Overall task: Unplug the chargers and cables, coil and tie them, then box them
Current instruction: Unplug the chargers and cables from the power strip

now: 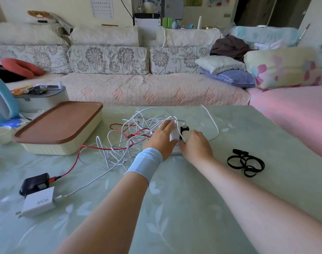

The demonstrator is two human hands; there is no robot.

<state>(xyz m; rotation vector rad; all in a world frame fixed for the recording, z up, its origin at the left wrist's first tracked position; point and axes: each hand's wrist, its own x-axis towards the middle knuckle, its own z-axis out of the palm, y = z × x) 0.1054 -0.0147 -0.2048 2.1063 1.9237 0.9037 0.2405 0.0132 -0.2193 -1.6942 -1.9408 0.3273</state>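
Hands meet at the white power strip in mid-table. Left hand lies flat, fingers straight, over a white charger plugged in beside a black charger. Right hand curls at the white charger's base; whether it grips cannot be told. Tangled white cables and a red cable spread left, toward the lidded box. Black ties lie to the right.

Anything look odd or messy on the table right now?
Only the cables: white and red leads lie in one tangled heap at mid-table, with the red one trailing to the black charger. The storage box is lidded. Nothing looks spilled or damaged.
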